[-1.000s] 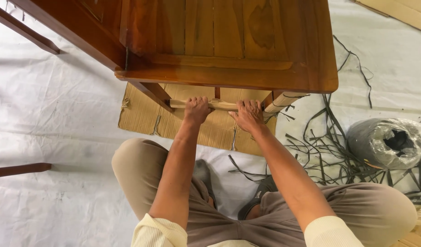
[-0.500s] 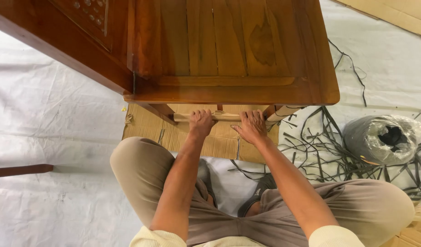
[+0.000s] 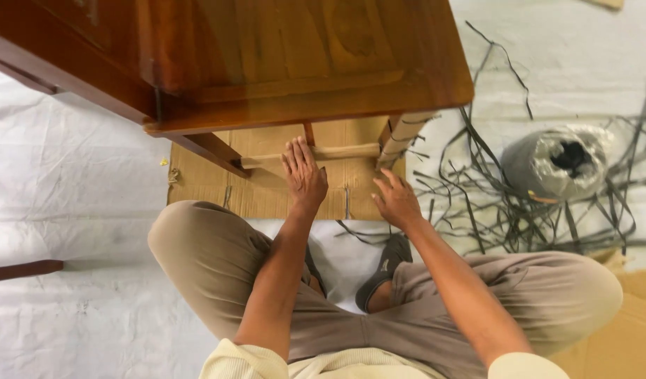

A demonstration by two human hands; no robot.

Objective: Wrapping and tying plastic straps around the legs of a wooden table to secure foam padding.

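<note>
Head view: both hands open, empty, left hand (image 3: 303, 175) touching rung (image 3: 337, 152), right hand (image 3: 395, 201) over cardboard (image 3: 267, 196).

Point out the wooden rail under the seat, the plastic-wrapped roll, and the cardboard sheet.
Wooden rail (image 3: 347, 151): head view, on its bare stretch right of the left hand.
Plastic-wrapped roll (image 3: 540, 172): head view, on its wrapped side.
Cardboard sheet (image 3: 267, 196): head view, on a bare part left of the left hand.

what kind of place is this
Probably a furniture workshop floor: a varnished brown wooden chair stands on flat cardboard, with loose dark strapping strips and a plastic-wrapped grey roll on white sheeting.
</note>
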